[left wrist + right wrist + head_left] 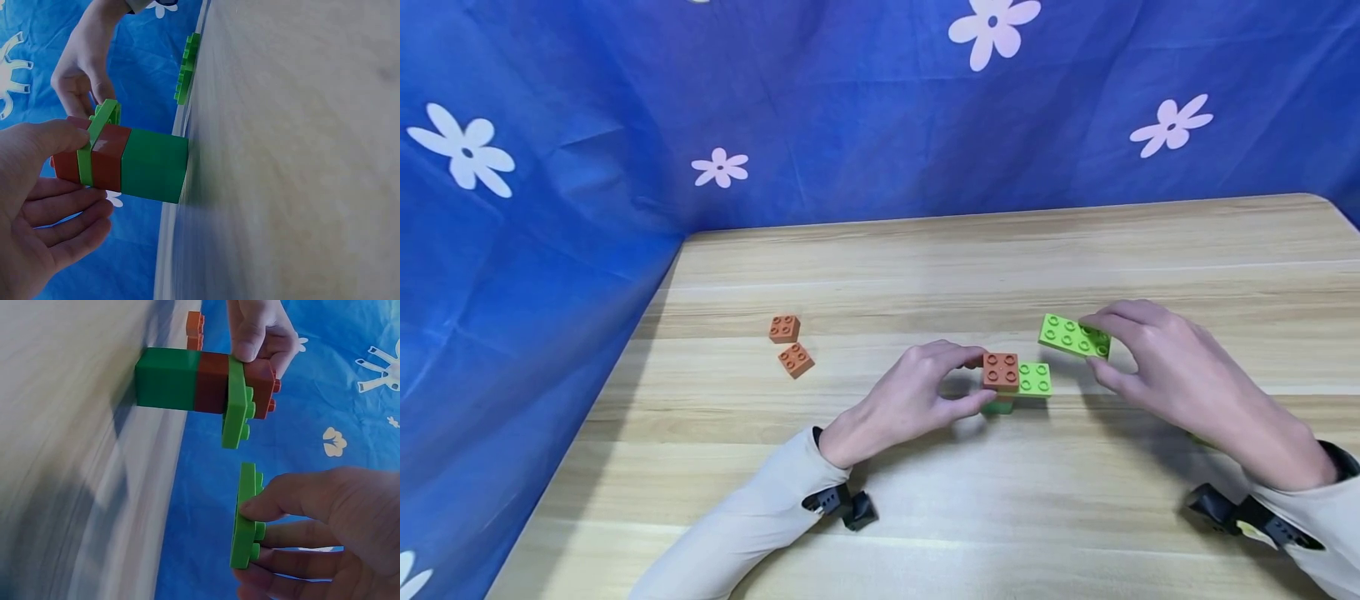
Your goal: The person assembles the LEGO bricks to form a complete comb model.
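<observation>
My left hand (pixel 917 400) grips a small stack of toy building bricks near its top, thumb on one side and fingers on the other. The stack stands upright: a dark green block (pixel 155 165) at the bottom, a brown brick (pixel 212 381) above it, then a lime green plate (pixel 1035 379) jutting to the right, and a second brown brick (pixel 1001 372) on top. To the right, my right hand (pixel 1165 358) pinches another lime green plate (pixel 244 515) between thumb and fingers, studs up, held above the table and apart from the stack.
Two loose brown bricks, one (pixel 784 328) just behind the other (pixel 796 360), lie on the wooden table (pixel 880 275) to the left. A lime green piece (pixel 186 69) lies on the table, mostly hidden under my right forearm in the head view. Blue flowered cloth (pixel 850 125) hangs behind.
</observation>
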{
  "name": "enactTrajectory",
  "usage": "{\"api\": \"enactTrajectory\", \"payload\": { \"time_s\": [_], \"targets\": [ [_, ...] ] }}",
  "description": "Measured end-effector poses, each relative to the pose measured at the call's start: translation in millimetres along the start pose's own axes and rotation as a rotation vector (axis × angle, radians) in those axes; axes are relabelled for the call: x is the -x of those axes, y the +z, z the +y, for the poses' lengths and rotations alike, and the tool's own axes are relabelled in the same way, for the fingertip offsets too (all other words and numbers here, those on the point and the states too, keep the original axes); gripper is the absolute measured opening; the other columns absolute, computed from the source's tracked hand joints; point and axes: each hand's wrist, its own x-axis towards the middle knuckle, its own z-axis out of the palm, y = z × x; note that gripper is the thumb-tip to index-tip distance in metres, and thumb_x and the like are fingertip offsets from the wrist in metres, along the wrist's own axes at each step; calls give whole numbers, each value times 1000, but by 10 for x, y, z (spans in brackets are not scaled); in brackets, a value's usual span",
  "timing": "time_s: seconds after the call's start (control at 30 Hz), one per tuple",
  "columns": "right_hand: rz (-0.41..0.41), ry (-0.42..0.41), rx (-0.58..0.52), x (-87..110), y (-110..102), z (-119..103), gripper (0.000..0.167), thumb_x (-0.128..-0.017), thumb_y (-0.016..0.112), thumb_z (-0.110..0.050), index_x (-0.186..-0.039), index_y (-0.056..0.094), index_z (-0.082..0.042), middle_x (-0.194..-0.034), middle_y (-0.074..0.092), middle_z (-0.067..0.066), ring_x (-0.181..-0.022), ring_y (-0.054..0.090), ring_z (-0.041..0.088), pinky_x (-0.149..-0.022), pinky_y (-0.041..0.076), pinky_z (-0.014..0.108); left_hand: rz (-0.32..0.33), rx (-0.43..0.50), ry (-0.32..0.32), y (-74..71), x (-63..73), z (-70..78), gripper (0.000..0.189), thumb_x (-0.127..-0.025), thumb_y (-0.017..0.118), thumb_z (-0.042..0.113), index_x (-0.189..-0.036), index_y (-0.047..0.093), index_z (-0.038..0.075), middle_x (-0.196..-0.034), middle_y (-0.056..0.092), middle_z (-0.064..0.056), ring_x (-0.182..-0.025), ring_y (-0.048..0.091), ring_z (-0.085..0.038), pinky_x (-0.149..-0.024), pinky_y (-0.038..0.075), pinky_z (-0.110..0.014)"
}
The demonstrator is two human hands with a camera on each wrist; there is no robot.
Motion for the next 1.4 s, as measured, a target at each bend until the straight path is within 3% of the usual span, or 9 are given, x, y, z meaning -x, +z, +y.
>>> {"api": "enactTrajectory", "payload": {
  "time_s": [1.4],
  "targets": [
    [48,-108,-22,-40,-76,-187,43,-66,80,-10,-107,70,0,-100,68,15,-87,67,33,-66,56,52,0,6,-8,5,8,17,37,-84,76,19,-113,67,-2,-105,71,-11,-95,67,-17,-87,51,-16]
  ]
}}
